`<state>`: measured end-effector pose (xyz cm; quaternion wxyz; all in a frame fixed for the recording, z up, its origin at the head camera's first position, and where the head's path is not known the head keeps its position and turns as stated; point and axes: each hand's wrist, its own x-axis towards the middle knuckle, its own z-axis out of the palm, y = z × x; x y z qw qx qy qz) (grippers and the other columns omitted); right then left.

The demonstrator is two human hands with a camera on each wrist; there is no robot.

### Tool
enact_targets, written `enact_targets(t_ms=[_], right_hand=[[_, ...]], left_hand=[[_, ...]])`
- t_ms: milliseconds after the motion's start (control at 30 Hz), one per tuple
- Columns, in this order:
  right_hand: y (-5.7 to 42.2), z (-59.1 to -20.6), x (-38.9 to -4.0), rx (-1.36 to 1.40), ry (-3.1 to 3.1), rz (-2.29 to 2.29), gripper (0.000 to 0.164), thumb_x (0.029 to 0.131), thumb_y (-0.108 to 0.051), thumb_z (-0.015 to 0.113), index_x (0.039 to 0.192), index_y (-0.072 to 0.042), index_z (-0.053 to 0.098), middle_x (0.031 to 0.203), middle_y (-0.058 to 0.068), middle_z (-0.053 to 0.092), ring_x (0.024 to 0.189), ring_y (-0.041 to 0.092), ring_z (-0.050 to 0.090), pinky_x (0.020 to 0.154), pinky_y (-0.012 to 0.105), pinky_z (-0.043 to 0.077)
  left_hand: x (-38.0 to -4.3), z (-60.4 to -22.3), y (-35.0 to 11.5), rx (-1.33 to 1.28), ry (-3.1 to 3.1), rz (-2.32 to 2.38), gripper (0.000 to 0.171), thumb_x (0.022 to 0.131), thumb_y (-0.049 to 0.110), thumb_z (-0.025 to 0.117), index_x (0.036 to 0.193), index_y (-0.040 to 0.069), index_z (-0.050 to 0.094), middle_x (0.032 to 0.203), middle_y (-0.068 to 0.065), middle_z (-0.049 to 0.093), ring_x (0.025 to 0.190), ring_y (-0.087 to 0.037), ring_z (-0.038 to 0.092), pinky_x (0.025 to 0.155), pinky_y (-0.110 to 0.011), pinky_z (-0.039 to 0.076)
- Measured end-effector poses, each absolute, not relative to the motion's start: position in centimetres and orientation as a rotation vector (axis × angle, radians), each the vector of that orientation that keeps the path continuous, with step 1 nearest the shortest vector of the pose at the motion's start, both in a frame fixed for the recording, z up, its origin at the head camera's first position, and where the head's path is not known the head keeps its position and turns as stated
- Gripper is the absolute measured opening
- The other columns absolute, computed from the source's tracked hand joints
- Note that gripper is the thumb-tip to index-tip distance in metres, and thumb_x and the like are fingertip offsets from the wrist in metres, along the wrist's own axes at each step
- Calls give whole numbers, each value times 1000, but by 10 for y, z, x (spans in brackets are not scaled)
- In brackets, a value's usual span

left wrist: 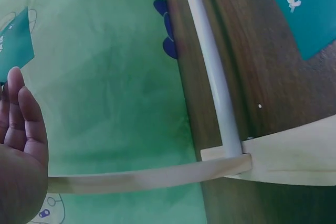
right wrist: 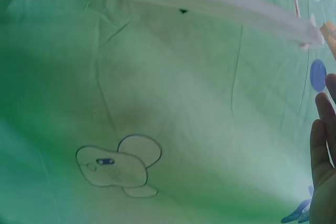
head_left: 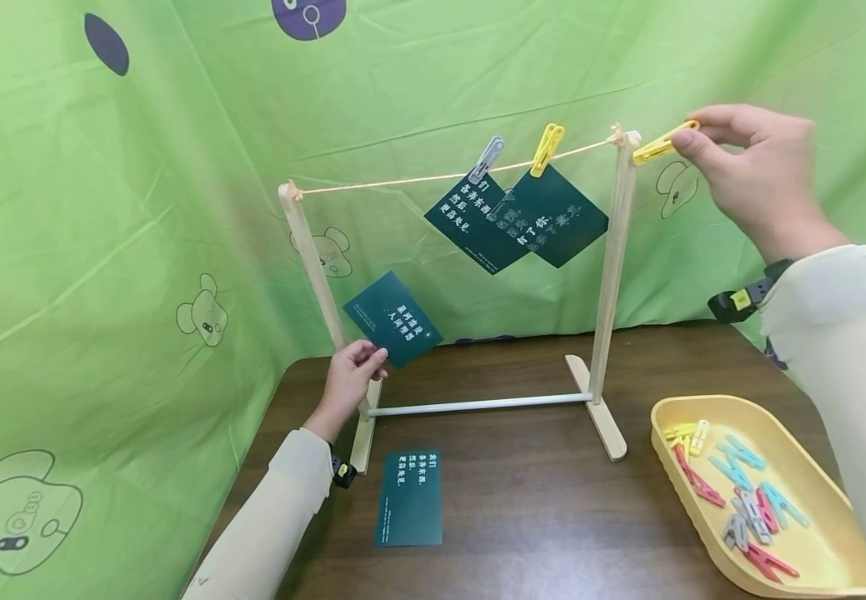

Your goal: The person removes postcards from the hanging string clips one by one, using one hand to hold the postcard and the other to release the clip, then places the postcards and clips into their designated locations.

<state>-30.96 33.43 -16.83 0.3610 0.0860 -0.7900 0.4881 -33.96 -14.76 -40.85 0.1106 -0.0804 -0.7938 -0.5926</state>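
My left hand (head_left: 350,382) pinches a dark green card (head_left: 393,321) with white writing by its lower corner, in front of the wooden frame's left post (head_left: 316,267). In the left wrist view the same card shows at the left edge above the fingertips. High on the right, my right hand (head_left: 758,171) pinches a yellow clothespin (head_left: 661,148) by its handle end, its tip at the top of the right post (head_left: 614,267). Two green cards hang overlapping from the string (head_left: 395,181), one under a grey clothespin (head_left: 487,158), the other under a yellow clothespin (head_left: 548,148).
Another green card (head_left: 410,500) lies on the brown table (head_left: 538,517) before the frame. At the right stands a yellow tray (head_left: 691,525) with several coloured clothespins. The frame's white crossbar (head_left: 481,406) runs low between its wooden feet. Behind hangs a green cloth (head_left: 140,208).
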Motion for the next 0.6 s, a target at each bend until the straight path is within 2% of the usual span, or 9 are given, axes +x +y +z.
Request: enact_targets(t_ms=[133,200,300,400,433,533,600], right_hand=[[340,-172,-306,191,-2080,1272,29,90,-31,79,117,-22,76,85,-38,68,94,-15,60,108,15,37],[342,-174,-304,180,-2105,1267,30,91,-32,78,119,-21,75,85,-38,68,93,-16,60,111,16,36],[345,-177,-302,164,-2143,1256,33,92,-34,77,122,-22,74,88,-39,68,94,-17,59,117,19,33],[350,-181,-302,153,-2171,1227,34,92,-37,76,123,-23,73,91,-39,68,95,-19,57,119,21,32],[351,-182,-301,146,-2188,1213,34,93,-38,75,123,-24,73,91,-40,68,95,-19,56,118,20,32],[355,-186,-299,138,-2220,1169,30,93,-38,75,121,-28,74,90,-43,66,93,-19,55,106,13,35],[358,-190,-298,139,-2236,1140,27,93,-38,75,119,-30,74,88,-44,64,92,-19,55,96,10,35]], left_hand=[[-337,-412,-149,-236,-2347,-1748,16,99,13,68,99,-4,66,77,1,71,67,-21,69,71,-33,62],[-336,-414,-150,-242,-2357,-1751,17,99,13,68,99,-4,66,75,4,70,66,-14,68,69,-29,61],[-334,-417,-151,-248,-2361,-1751,16,99,13,68,98,-4,66,75,5,70,65,-14,67,69,-29,61],[-333,-420,-153,-244,-2367,-1741,15,98,12,68,97,-3,67,76,1,71,67,-19,69,69,-30,61],[-333,-421,-153,-245,-2370,-1740,15,98,12,68,96,-3,67,77,-5,72,67,-21,69,69,-30,61],[-331,-422,-154,-256,-2382,-1739,16,98,12,68,95,-3,66,83,-20,72,67,-23,70,68,-27,60],[-330,-422,-155,-267,-2390,-1738,16,98,12,68,95,-4,66,86,-26,72,67,-22,69,68,-25,60]])
